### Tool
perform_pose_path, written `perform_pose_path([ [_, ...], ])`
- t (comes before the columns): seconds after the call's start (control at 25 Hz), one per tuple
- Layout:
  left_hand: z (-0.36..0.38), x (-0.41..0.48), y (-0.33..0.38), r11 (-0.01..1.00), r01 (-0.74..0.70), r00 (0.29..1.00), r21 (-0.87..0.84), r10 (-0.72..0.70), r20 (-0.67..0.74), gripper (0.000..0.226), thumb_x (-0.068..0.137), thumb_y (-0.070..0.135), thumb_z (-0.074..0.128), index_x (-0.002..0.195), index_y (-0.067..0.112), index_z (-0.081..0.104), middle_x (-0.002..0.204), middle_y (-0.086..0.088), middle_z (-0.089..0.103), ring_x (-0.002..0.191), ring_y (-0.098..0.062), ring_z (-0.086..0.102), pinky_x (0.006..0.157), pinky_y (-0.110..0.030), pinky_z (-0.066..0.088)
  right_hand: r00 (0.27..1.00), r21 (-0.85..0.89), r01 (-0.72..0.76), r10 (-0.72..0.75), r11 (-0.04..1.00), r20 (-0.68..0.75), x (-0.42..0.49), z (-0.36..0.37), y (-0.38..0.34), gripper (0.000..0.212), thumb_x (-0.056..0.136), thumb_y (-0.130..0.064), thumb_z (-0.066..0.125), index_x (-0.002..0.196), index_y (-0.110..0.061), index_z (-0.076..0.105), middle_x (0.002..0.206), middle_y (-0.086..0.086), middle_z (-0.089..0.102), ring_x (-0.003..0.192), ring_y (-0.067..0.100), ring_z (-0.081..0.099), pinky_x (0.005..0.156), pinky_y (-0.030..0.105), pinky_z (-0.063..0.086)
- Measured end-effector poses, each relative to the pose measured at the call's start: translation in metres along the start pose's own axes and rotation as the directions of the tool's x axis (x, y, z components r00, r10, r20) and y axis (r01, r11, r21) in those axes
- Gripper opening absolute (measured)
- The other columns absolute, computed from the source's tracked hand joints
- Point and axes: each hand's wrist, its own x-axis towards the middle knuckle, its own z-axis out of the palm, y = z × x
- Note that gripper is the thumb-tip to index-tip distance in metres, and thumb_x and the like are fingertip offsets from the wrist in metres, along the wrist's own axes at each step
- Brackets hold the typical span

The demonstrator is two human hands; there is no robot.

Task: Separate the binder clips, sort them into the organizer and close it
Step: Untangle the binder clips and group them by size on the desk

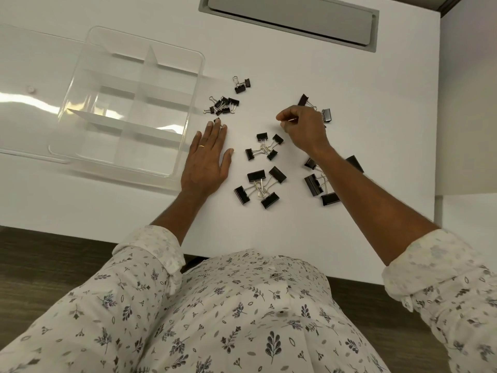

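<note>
White bench, seen from above. A clear organizer sits open toward the bench's left edge; glare makes its dividers hard to count. Its lid lies flat further left, cut off by the frame. The left hand lies palm down just beside the organizer's right wall, fingers straight and slightly spread, holding nothing. 1 tiny clip sits at the fingertips, mostly hidden; cannot tell if it is touched. Just beyond it is a tangle of tiny clips, count unclear, and toward the far edge a linked pair. The right hand is mid-bench, fingers curled, thumb and forefinger clamped on a silver wire handle belonging to a linked group. 2 black bodies of that group show past the hand; the rest is hidden behind it. Between the hands lies a medium cluster of 4 clips with handles interlocked. Nearer the front edge is a larger cluster, also 4. The biggest cluster lies partly under the right forearm. A grey recessed panel sits at the far edge.
</note>
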Motion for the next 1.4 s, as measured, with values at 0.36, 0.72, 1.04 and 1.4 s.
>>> perform_pose_path([
  [0.36,0.002,0.002,-0.001,0.999,0.005,1.000,0.051,-0.007,0.029,0.059,0.109,0.040,0.033,0.161,0.013,0.024,0.170,-0.006,0.018,0.159,-0.018,0.011,0.129,-0.042,0.014,0.951,-0.319,0.310,-0.288,0.896,0.116,0.040,0.045,-0.025,0.036,0.095,0.000,0.052,0.129,-0.010,0.061,0.129,0.013,0.057,0.113,0.032,0.057,0.089,0.039,0.051],
  [0.72,0.002,0.004,-0.001,0.999,0.011,0.999,0.053,-0.013,0.048,0.060,0.109,0.041,0.032,0.162,0.014,0.021,0.171,-0.004,0.016,0.159,-0.017,0.010,0.129,-0.042,0.013,0.904,-0.481,0.423,-0.396,0.768,0.163,0.057,0.056,-0.042,0.035,0.095,-0.006,0.054,0.128,-0.015,0.060,0.130,0.009,0.056,0.112,0.030,0.054,0.071,0.045,0.058],
  [1.04,0.001,0.004,-0.001,0.999,0.005,0.999,0.051,-0.008,0.052,0.061,0.109,0.041,0.031,0.162,0.014,0.020,0.171,-0.004,0.016,0.159,-0.017,0.009,0.129,-0.043,0.014,0.946,-0.274,0.325,-0.317,0.905,0.074,0.043,0.035,-0.024,0.018,0.090,-0.019,0.067,0.106,-0.011,0.066,0.104,0.007,0.065,0.092,0.023,0.062,0.082,0.037,0.052],
  [1.4,0.000,0.003,-0.001,1.000,0.009,0.998,0.019,-0.010,0.057,0.060,0.109,0.040,0.031,0.162,0.014,0.020,0.171,-0.003,0.015,0.159,-0.017,0.008,0.129,-0.042,0.011,0.988,-0.143,0.151,-0.144,0.978,0.060,-0.046,-0.007,0.016,0.026,0.087,-0.021,0.076,0.111,-0.015,0.068,0.108,0.001,0.068,0.095,0.015,0.065,0.087,0.038,0.058],
])
